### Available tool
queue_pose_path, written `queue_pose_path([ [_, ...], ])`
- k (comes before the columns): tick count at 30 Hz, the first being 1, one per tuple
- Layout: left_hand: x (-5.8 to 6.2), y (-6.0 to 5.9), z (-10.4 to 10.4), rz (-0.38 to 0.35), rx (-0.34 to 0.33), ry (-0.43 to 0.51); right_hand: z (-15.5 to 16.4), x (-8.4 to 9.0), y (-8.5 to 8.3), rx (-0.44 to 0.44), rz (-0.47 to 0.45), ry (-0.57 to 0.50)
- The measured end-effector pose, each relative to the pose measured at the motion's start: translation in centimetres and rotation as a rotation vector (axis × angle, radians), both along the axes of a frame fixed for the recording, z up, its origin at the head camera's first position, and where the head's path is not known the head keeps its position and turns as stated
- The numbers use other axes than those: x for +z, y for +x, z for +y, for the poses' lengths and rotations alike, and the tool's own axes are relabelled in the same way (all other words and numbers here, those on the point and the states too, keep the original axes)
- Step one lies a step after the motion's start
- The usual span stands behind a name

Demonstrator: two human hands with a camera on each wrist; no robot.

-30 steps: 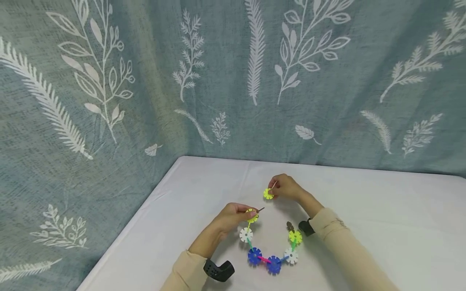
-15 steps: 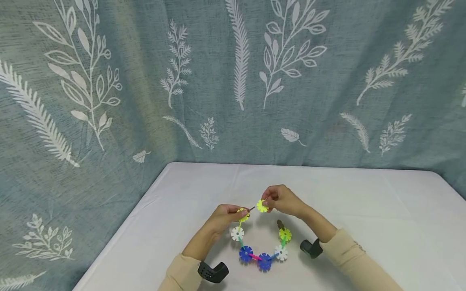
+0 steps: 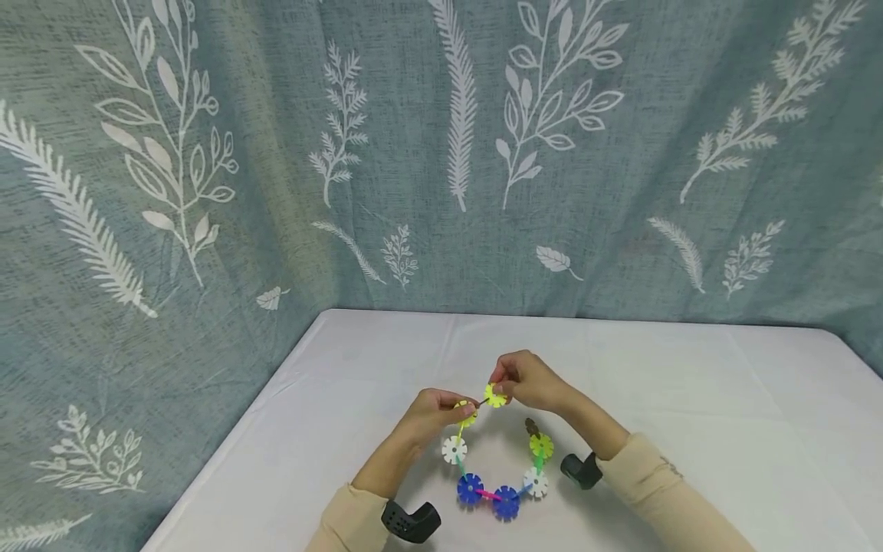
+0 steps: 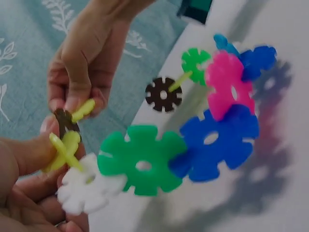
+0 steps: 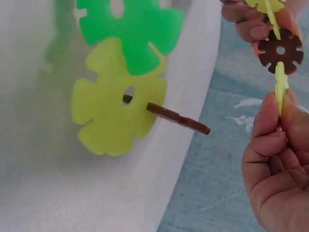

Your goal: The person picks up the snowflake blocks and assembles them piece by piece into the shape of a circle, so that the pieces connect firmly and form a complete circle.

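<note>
Between thumb and fingers, my left hand [image 3: 429,418] pinches a yellow snowflake disc [image 4: 67,145] at one end of a chain of notched plastic discs. A brown disc [image 5: 281,50] sits edge-on to that yellow one. My right hand [image 3: 530,381] pinches another yellow snowflake disc [image 5: 280,87], whose edge meets a notch of the brown disc. The chain curves below the hands through white [image 3: 454,450], blue [image 3: 471,489], blue again [image 3: 506,504] and white discs to a yellow-green disc [image 5: 111,106] with a second brown disc [image 5: 181,119] at its far end.
A white cloth covers the table [image 3: 662,399]. Behind and to the left hangs a blue-green curtain [image 3: 414,153] with white leaf prints. Black wrist cameras [image 3: 411,523] are strapped at both sleeves, close beside the hanging chain.
My right hand has come left and down with its yellow disc, from apart to meeting the brown disc. The left hand keeps its pinch. The head view has shifted slightly.
</note>
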State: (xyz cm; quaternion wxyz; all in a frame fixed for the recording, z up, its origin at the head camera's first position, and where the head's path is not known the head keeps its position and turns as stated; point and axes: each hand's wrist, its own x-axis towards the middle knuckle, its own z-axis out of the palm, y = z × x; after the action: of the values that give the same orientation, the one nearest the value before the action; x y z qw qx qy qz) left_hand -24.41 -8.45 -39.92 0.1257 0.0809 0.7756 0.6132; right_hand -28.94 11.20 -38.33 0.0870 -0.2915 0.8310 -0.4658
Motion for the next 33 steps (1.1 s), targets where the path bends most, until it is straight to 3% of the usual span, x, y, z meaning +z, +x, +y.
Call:
queue_pose_path([
  [5, -0.2, 0.4, 0.7, -0.001, 0.027, 0.019, -0.1, -0.2, -0.1, -0.001, 0.028, 0.008],
  [12, -0.6, 0.5, 1.4, 0.014, 0.083, 0.089, -0.4, -0.8, 0.0, -0.147, 0.004, -0.011],
  [17, -0.7, 0.6, 1.7, 0.013, 0.102, 0.119, -0.6, -0.9, 0.2, -0.188, -0.021, -0.037],
  [20, -0.6, 0.4, 1.6, 0.001, 0.064, 0.074, -0.3, -0.9, 0.1, -0.163, -0.002, -0.019],
  [23, -0.4, -0.1, 1.2, 0.000, -0.025, -0.028, 0.0, -1.0, -0.2, -0.104, 0.007, 0.012],
  [26, -0.1, -0.7, 1.0, 0.037, -0.087, -0.103, 0.3, -1.3, -0.3, -0.059, -0.016, 0.014],
  [33, 0.0, -1.3, 1.6, 0.109, -0.003, -0.095, 0.6, -1.1, 0.1, -0.031, 0.001, -0.074],
])
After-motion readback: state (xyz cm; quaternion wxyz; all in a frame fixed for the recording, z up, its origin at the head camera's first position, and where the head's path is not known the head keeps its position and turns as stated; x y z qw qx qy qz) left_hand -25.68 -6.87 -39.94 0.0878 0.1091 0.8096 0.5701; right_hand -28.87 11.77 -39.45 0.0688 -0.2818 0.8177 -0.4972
